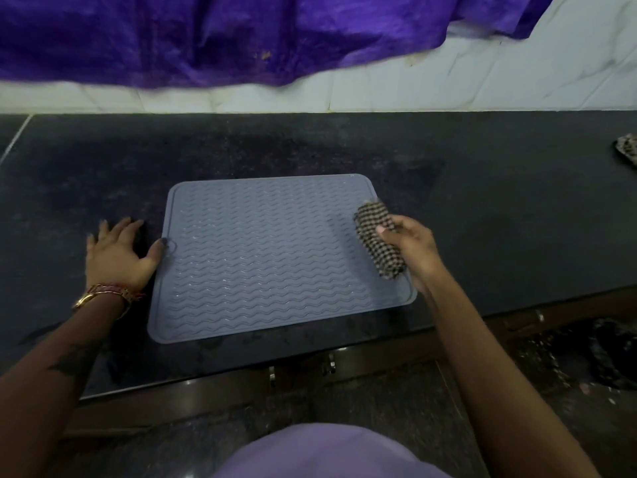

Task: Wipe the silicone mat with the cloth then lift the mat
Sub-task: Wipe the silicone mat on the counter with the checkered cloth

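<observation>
A grey-blue silicone mat [272,257] with wavy ridges lies flat on the dark stone counter [482,201]. My right hand [415,251] grips a bunched black-and-white checked cloth [377,238] over the mat's right edge. Whether the cloth touches the mat I cannot tell. My left hand [119,253] lies flat on the counter just left of the mat, fingers spread, with the thumb tip resting on the mat's left rim.
A purple sheet [241,39] hangs over the white tiled wall behind the counter. Another checked cloth [627,148] sits at the counter's far right edge. The counter's front edge runs just below the mat, with cabinet doors and handles [329,363] beneath.
</observation>
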Action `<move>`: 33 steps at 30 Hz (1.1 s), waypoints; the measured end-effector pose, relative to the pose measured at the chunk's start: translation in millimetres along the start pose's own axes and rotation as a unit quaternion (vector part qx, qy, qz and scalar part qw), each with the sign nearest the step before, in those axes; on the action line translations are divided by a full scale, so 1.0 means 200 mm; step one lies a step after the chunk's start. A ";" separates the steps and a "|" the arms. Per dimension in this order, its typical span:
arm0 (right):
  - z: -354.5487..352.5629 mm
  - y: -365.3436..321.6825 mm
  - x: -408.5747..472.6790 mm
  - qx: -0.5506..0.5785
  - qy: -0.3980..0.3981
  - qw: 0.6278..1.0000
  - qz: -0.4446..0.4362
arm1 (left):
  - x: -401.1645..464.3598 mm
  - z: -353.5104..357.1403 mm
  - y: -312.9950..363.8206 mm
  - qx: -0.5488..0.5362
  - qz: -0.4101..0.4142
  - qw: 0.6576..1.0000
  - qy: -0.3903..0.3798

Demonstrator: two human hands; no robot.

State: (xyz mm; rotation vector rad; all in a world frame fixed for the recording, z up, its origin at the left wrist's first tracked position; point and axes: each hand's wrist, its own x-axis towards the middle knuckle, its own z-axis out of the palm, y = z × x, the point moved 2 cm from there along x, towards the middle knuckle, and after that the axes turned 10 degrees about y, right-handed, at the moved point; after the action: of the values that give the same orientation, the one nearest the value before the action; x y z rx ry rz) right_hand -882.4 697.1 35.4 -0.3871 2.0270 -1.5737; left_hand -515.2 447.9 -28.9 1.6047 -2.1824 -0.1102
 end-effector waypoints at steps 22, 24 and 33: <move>0.01 0.07 -0.03 -0.059 -0.044 0.997 -0.004 | -0.01 -0.02 0.02 0.007 -0.004 1.000 -0.004; -0.06 0.05 0.00 0.013 0.007 1.000 0.010 | -0.01 -0.02 0.01 0.005 -0.006 1.000 -0.006; -0.04 0.15 -0.11 -0.443 0.124 0.853 -0.247 | -0.02 -0.03 0.04 0.013 0.007 1.000 0.000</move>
State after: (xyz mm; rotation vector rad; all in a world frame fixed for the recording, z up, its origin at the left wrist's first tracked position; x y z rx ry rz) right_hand -866.6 724.3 13.0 -1.1696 2.9560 -0.8200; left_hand -518.7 456.2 -21.4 1.6037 -2.2024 -0.0770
